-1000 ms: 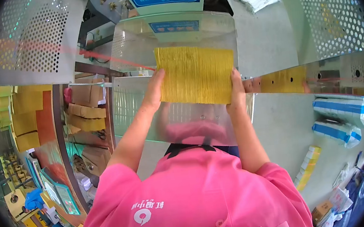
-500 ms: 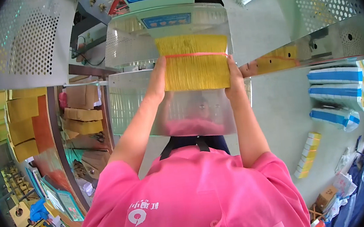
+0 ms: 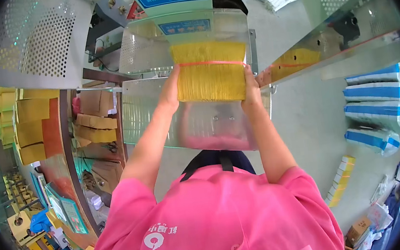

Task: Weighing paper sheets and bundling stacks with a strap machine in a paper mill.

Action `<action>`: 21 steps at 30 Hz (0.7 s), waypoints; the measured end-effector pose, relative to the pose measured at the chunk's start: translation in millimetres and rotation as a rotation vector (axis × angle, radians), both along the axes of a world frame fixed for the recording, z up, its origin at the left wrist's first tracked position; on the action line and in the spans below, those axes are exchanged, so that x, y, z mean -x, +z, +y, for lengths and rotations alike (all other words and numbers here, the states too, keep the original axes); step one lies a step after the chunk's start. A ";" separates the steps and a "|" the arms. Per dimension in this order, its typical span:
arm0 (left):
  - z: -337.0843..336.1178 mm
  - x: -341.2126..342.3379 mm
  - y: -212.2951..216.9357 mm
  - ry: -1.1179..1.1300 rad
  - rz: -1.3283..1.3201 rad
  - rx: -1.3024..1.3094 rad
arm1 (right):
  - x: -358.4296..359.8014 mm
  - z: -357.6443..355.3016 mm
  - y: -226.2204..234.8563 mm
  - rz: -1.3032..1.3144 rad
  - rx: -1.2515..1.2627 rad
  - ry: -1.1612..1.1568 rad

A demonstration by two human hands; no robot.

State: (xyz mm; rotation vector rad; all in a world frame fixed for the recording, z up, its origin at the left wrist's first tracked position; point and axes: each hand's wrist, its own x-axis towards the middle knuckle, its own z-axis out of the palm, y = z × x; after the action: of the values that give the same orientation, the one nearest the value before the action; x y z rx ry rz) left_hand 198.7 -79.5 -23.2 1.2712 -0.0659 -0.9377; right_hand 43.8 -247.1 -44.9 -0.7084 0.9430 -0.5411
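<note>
Left hand (image 3: 171,93) and right hand (image 3: 250,88), half-curled, grip the paper stack (image 3: 211,84) end to end — likely keeping it square; a pink strap (image 3: 212,63) crosses its far half.

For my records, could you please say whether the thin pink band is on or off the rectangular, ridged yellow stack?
On: the pink band lies across the yellow stack; the underside is hidden.

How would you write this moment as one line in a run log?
left hand: on left side of yellow stack; right hand: on its right side; pink band: across stack; shiny surface: under stack
</note>
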 end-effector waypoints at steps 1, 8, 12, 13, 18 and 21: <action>2.4 3.0 -0.9 0.000 -0.007 -0.001 | 0.6 -0.5 -1.0 0.014 -0.001 0.001; 39.7 24.4 -8.0 0.114 -0.067 -0.019 | 10.9 5.2 0.9 -0.136 -0.087 0.234; 82.0 40.8 -7.2 0.232 -0.205 -0.342 | 29.2 47.5 -7.4 -0.146 -0.010 0.169; 90.8 44.0 -7.8 0.225 -0.197 -0.349 | 33.8 56.6 -9.5 -0.109 0.070 0.153; 123.5 39.5 1.1 0.263 -0.353 -0.410 | 61.8 57.6 0.1 0.376 0.694 0.378; 126.9 33.0 10.2 0.246 -0.351 -0.258 | 69.9 49.1 17.3 0.416 0.983 0.363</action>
State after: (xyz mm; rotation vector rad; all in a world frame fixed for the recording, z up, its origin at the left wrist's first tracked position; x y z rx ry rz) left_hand 165.6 47.4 -13.0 1.6329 -0.0618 -0.5154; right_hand -26.1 -198.0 -27.7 -1.8941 0.8657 -0.5262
